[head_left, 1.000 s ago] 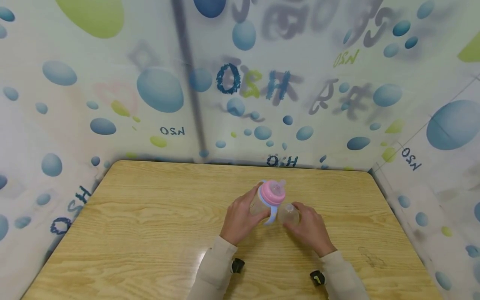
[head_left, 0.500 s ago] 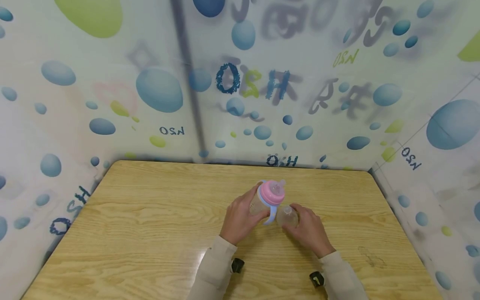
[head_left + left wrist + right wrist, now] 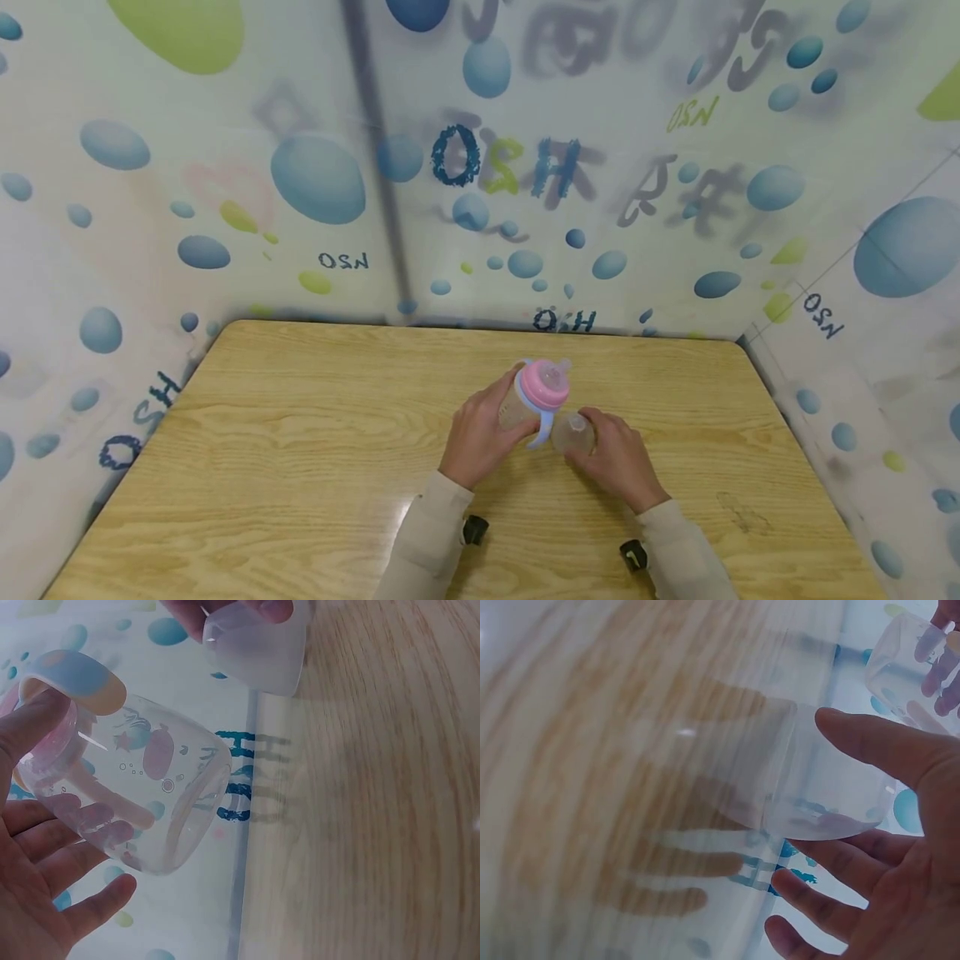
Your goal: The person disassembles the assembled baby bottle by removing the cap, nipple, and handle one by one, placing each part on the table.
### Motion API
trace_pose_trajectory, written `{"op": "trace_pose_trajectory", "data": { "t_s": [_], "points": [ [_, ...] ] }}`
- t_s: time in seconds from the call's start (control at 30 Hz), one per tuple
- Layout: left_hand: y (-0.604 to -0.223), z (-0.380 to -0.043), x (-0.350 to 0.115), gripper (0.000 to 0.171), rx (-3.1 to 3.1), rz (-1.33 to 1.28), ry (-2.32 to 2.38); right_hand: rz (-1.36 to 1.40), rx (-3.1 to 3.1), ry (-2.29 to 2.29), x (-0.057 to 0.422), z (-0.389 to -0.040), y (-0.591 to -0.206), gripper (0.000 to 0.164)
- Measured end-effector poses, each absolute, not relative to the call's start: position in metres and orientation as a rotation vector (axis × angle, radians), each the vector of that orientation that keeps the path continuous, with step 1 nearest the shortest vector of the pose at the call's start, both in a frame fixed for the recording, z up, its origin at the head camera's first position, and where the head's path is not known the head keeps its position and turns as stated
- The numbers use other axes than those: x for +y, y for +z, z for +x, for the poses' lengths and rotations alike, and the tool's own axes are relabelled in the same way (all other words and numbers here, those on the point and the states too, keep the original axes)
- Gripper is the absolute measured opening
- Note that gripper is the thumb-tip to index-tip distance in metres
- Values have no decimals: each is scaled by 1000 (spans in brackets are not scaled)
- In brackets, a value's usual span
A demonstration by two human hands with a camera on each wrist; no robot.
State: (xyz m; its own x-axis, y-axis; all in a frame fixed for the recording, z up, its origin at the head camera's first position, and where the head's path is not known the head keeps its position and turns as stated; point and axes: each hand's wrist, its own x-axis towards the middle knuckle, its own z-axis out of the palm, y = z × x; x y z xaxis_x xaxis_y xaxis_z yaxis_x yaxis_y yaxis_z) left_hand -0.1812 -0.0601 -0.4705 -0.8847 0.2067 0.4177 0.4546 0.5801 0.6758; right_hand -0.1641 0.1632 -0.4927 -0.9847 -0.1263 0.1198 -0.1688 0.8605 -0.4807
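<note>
Wood-grain table, bubble-print wall behind. Our left hand grips a see-through, pink-collared bottle, tilted over the table; our right hand clasps a translucent, cup-shaped cover just beside it.

3 spotted walls (blue, green) border a wood-grained table.

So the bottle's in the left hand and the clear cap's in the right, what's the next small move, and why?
Probably lift the cap toward the spout: the spout is bare, the left hand holds the bottle tilted toward the right side, and the right hand grips the cap close by.
</note>
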Motion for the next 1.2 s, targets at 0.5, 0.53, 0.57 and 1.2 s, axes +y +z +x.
{"op": "trace_pose_trajectory", "data": {
  "t_s": [0.5,0.53,0.57,1.2],
  "points": [
    [-470,-182,-59,76,-2525,-550,-1206,239,-2837,1012,161,-164,-466,54],
    [-471,-182,-59,76,-2525,-551,-1198,230,-2814,1052,160,-164,-463,54],
    [-471,-182,-59,76,-2526,-552,-1191,222,-2787,1098,159,-163,-460,54],
    [-472,-181,-56,75,-2446,-604,-1068,253,-2532,1326,127,-162,-434,54]
  ]
}}
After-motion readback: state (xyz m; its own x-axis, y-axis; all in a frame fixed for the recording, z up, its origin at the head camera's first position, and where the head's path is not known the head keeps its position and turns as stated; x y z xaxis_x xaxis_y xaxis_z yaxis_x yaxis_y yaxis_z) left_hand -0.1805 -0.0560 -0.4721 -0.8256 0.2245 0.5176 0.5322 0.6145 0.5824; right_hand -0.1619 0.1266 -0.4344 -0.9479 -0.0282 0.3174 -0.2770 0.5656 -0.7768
